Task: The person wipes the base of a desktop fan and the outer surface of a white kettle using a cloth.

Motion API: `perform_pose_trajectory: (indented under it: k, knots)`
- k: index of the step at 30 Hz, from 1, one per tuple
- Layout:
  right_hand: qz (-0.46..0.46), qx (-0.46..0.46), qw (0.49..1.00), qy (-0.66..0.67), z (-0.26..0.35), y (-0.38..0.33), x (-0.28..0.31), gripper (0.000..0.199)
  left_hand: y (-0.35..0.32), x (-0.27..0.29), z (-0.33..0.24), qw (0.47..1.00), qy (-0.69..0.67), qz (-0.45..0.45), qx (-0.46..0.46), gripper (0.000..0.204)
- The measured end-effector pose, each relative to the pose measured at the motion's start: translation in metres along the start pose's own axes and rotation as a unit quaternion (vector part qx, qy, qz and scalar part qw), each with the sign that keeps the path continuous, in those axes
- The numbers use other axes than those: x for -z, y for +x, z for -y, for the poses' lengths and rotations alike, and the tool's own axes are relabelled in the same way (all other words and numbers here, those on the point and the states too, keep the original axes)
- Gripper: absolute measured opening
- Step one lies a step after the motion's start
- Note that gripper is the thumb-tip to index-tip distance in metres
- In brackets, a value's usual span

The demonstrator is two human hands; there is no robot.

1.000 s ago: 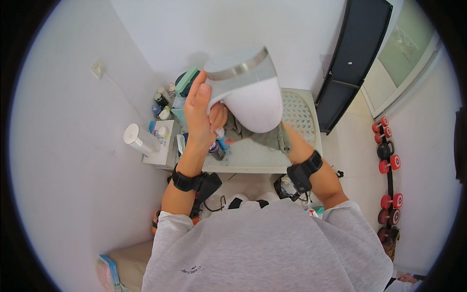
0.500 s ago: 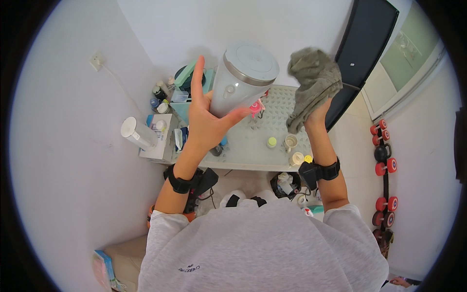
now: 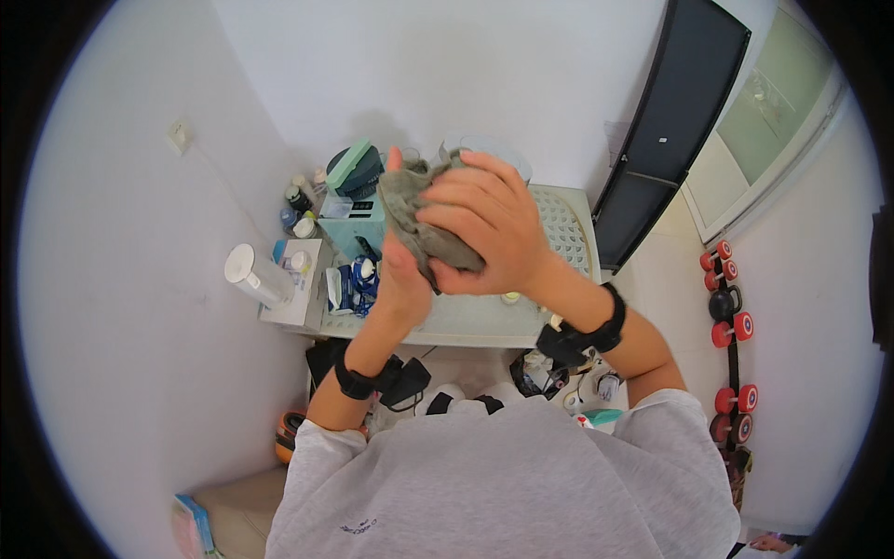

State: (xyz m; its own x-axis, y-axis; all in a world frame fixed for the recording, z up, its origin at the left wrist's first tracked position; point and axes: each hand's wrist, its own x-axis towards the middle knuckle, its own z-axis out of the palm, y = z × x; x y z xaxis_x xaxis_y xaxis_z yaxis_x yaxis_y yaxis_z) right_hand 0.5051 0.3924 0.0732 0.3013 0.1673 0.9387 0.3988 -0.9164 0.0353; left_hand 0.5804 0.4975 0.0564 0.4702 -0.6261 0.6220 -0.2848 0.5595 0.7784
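A crumpled grey-green cloth (image 3: 410, 200) is bunched between my two hands above the table. My left hand (image 3: 402, 291) grips it from the left, thumb in front and a fingertip showing above. Across its right side lie the bent fingers of my right hand (image 3: 498, 224), pressing into the folds. Just behind my right hand, a pale rounded container (image 3: 507, 154) shows only its upper part. Its lower part is hidden, so I cannot tell exactly how it rests.
The glass-topped table (image 3: 466, 334) carries a mint-green appliance (image 3: 349, 224), small bottles (image 3: 298, 197) and blue-white packets (image 3: 352, 284) at left. A white jug (image 3: 259, 275) stands on a box. A dark panel (image 3: 666, 130) leans behind; red dumbbells (image 3: 736, 328) line the right wall.
My left hand has let go of the pale lidded container and now holds the cloth. My right hand has brought the cloth leftward to it.
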Motion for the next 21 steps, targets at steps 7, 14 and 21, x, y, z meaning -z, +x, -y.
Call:
perform_pose_trajectory:
  k: [7,14,21]
  knots:
    - [0.315,-0.002,0.949,-0.035,-0.011,0.007,0.026,0.067,0.000,0.022,-0.008,0.987,0.124,0.074,0.077,0.102]
    - [0.351,-0.083,0.932,-0.046,-0.003,-0.032,0.008,0.069,-0.014,0.021,0.011,0.938,0.223,0.163,0.212,0.099]
    - [0.330,-0.090,0.940,-0.022,-0.012,-0.038,0.007,0.067,-0.004,0.031,0.024,0.941,0.133,0.191,0.246,0.076]
